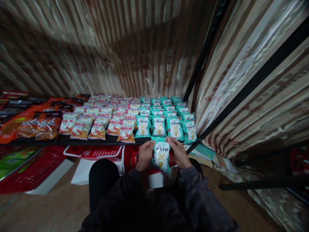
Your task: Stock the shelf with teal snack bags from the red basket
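Note:
Between my two hands is a teal-and-white snack bag [161, 156], held upright just in front of the shelf edge. My left hand [145, 155] pinches its upper left corner, and my right hand [178, 151] pinches the upper right corner. Right behind it on the shelf stand rows of matching teal snack bags [175, 127]. To their left are white snack bags with red lettering [100, 125], also in rows. One of these, a front white bag [126, 130], leans out near the shelf edge.
Orange snack packs [48, 124] fill the shelf's left part. Below the shelf are red plastic baskets [94, 151], one with green packs [18, 159]. Black metal posts [241, 87] slant at the right, before a striped, printed curtain [135, 48]. Papers [201, 151] lie below right.

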Demonstrator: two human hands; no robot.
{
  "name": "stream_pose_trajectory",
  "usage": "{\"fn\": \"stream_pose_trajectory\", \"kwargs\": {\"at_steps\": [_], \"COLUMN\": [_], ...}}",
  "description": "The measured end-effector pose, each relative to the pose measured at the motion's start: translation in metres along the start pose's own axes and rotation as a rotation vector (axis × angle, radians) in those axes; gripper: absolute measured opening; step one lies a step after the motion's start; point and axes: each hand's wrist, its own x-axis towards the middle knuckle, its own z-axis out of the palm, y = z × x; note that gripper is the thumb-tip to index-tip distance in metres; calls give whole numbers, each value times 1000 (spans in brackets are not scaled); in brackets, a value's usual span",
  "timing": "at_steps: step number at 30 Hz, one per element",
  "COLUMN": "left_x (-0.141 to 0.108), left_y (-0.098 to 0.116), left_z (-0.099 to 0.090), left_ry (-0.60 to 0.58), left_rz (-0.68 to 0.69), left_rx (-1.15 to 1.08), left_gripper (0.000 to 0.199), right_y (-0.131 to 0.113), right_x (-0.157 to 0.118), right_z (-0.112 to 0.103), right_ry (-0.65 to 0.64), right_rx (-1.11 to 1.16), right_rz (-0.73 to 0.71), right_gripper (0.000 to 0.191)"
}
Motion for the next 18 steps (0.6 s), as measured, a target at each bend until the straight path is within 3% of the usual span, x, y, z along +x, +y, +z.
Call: {"fn": "stream_pose_trajectory", "kwargs": {"at_steps": [7,11,14,18], "left_x": [10,17,19,19], "left_y": [19,26,29,30], "left_z": [8,15,20,23], "left_ry": [237,331,368,368], "left_rz": [49,29,31,57], "left_rx": [-104,-205,-219,-210], "left_gripper": [37,33,33,38], "right_y": [13,24,33,40], "right_x": [-22,-33,-36,-36], "right_z": [-9,-9,-2,5], "right_ry": [-88,-116,-91,-18], "right_rx": [59,192,226,214], "right_rz": [139,171,192,227], "right_gripper": [54,50,39,39]}}
